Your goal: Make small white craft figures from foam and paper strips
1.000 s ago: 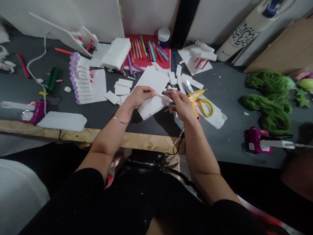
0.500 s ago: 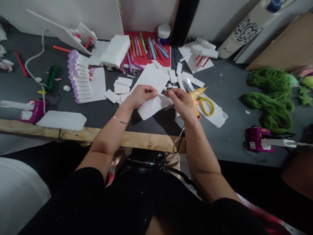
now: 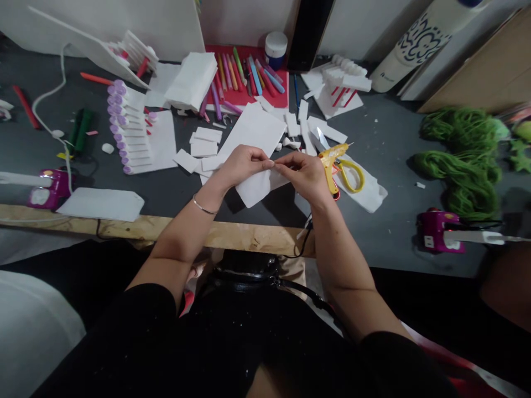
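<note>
My left hand (image 3: 249, 165) is closed in a pinch on a thin white paper sheet (image 3: 252, 190), which hangs down below the fingers. My right hand (image 3: 305, 172) also pinches the sheet at its upper edge, and the fingertips of both hands nearly meet. What else may be between the fingertips is too small to tell. Right beside my right hand lie a yellow glue gun (image 3: 331, 166) and scissors with yellow handles (image 3: 357, 178). Behind my hands a larger white board piece (image 3: 253, 130) lies flat, with small white foam offcuts (image 3: 204, 147) to its left.
At the back, several markers (image 3: 236, 74) lie on a red sheet beside a white jar (image 3: 276, 47). A stack of white tissues (image 3: 191, 83) and a small white model (image 3: 344, 83) stand nearby. Green yarn (image 3: 460, 160) and a purple device (image 3: 440, 232) are on the right.
My hands have drawn closer together, the right one shifting left toward the left fingertips. The sheet's lower corner hangs slightly lower and more creased.
</note>
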Motion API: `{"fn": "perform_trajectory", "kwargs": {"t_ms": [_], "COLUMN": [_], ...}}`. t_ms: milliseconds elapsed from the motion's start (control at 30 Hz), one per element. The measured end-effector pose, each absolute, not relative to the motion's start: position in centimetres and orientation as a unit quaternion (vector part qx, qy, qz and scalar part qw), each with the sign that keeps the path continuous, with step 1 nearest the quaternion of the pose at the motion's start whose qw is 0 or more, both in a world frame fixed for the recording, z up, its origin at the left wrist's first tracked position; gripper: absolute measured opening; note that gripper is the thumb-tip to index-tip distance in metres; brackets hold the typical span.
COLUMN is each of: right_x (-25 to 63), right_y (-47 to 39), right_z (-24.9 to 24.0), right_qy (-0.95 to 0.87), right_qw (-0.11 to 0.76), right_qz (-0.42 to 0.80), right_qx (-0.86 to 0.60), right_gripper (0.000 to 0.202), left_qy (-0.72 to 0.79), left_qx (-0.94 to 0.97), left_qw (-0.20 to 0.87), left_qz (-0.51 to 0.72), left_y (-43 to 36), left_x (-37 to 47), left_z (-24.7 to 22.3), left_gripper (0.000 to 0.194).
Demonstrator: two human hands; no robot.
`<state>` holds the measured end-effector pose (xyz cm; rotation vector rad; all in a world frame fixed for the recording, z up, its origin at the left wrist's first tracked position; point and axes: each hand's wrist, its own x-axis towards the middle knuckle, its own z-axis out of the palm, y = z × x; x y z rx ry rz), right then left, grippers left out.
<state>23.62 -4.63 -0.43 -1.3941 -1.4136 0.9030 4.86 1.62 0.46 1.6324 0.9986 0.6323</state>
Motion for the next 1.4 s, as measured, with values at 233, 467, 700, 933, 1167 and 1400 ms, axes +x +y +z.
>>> {"fn": "perform_trajectory", "kwargs": {"t_ms": [233, 467, 700, 933, 1167, 1400], "right_x": [23.4, 23.2, 23.6, 24.2, 24.2, 24.2], "right_y": [-4.4, -4.7, -4.7, -4.5, -4.4, -4.8], "right_z": [-0.6, -1.0, -1.0, -0.9, -0.7, -0.2], "right_qy": [-0.653, -0.748, -0.785, -0.764, -0.605, -0.582], "right_qw": [0.462, 0.383, 0.344, 0.394, 0.472, 0.43], "right_qz": [0.256, 0.099, 0.044, 0.145, 0.34, 0.399], "right_qx": [-0.543, -0.533, -0.513, -0.489, -0.544, -0.563], "right_gripper": [0.007, 0.016, 0.023, 0.022, 0.026, 0.015], "left_qy": [0.428, 0.436, 0.419, 0.44, 0.415, 0.391], "left_qx": [0.556, 0.474, 0.467, 0.489, 0.628, 0.739], "left_qw": [0.672, 0.727, 0.739, 0.708, 0.602, 0.483], "left_qz": [0.238, 0.24, 0.244, 0.257, 0.266, 0.26], "left_y": [1.6, 1.6, 1.7, 1.8, 1.6, 0.9], "left_x": [5.0, 5.2, 5.0, 5.0, 4.7, 5.2], "left_z": [0.9, 0.9, 0.5, 0.9, 1.3, 1.0], "left_gripper": [0.008, 0.013, 0.006, 0.009, 0.013, 0.014]}}
